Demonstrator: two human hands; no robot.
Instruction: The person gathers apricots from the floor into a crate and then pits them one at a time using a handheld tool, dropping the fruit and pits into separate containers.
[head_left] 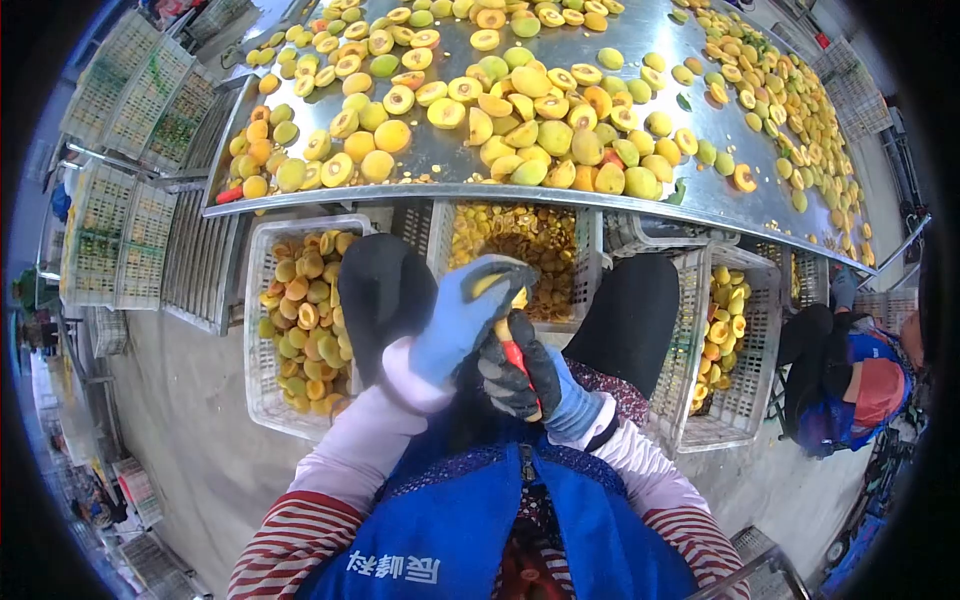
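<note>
Gripping a yellow fruit (pixel 497 283) in closed fingers, the left hand (pixel 460 320) holds it above the middle crate (pixel 590 262), below the tabletop (pixel 700 190); the right hand (pixel 522 375) clenches a red-handled knife (pixel 515 352) against it.

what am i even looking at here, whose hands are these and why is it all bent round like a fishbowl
This is one picture from a camera worn on a person's head, looking forward and down, so the wide lens curves everything. No machine is involved: the two gloved hands belong to the wearer, who has a blue apron on.

The left hand, in a blue glove, holds a yellow fruit. The right hand, in a dark glove, grips a red-handled tool set against that fruit.

Ahead lies a metal table covered with whole and halved yellow fruit. Below its edge stand white plastic crates holding cut fruit. At the right edge another person sits low.
</note>
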